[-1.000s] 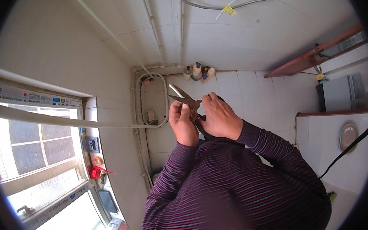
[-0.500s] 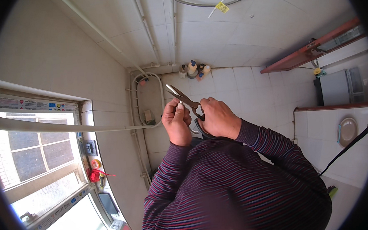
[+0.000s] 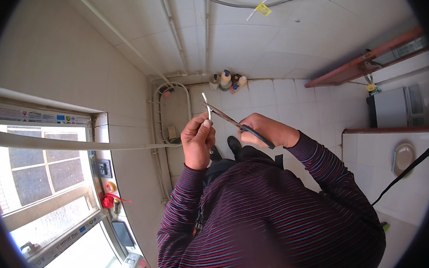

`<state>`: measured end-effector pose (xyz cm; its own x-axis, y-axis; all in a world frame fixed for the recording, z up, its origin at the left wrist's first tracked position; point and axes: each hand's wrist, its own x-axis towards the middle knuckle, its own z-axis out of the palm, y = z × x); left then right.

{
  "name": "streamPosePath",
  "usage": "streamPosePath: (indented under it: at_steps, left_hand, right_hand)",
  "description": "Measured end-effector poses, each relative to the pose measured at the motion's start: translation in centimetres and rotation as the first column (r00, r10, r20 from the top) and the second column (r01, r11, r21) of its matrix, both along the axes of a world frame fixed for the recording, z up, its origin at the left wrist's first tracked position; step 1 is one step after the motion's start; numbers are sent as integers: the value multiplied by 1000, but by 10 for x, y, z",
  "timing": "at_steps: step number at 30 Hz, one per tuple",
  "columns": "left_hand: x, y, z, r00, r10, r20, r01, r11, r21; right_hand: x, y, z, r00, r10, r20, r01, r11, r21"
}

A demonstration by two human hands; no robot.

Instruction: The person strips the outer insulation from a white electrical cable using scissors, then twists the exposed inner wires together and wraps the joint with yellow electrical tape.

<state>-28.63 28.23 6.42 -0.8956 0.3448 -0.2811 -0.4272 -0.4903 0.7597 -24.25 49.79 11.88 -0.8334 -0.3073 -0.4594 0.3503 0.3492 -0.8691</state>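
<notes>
My left hand (image 3: 197, 141) is closed, pinching a thin white strip, perhaps a cord or tube (image 3: 204, 98), between thumb and fingers. Its free end sticks up past the fingertips. To the right, my right hand (image 3: 264, 129) grips a pair of scissors (image 3: 231, 120) with dark handles and brownish metal blades. The blades point up and left and meet or cross the strip just above my left thumb. Whether they cut into it cannot be made out. My right fingers partly hide the handles.
A pale hose (image 3: 77, 145) crosses from the window at left to the wall pipes. Several bottles (image 3: 226, 79) stand in the far corner. On the sill lie a tape roll (image 3: 110, 187) and a phone (image 3: 123, 233). A reddish-framed door (image 3: 341, 73) juts out at right.
My right hand has moved right, away from my left, and the scissors have turned flatter, showing their handle. My left hand has shifted slightly left, and the white strip stands more upright.
</notes>
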Motion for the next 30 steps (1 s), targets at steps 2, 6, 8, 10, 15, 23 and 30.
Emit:
streamPosePath:
  at_steps: [2,6,8,10,15,23,30]
  left_hand:
    - [-2,5,3,999,35,25,-35,999,1]
    - [-4,16,10,990,108,91,-110,994,11]
    - [-5,19,12,988,117,97,-122,991,52]
    - [-7,25,7,988,135,71,-142,985,102]
    - [-9,34,13,978,170,123,-183,978,99]
    - [-6,47,18,979,202,15,-203,976,81]
    - [-2,49,19,978,201,-47,-196,975,102]
  right_hand:
    - [0,-5,-1,993,-14,-118,25,995,94]
    - [5,-18,-1,941,14,-337,125,914,386]
    - [4,-24,3,933,71,-353,129,848,514]
    - [4,-32,3,904,67,-423,214,785,581]
    - [-7,-38,8,857,139,-496,289,667,687]
    - [-16,-40,14,874,86,-478,294,690,661]
    - [-10,-39,18,901,31,-432,278,722,633]
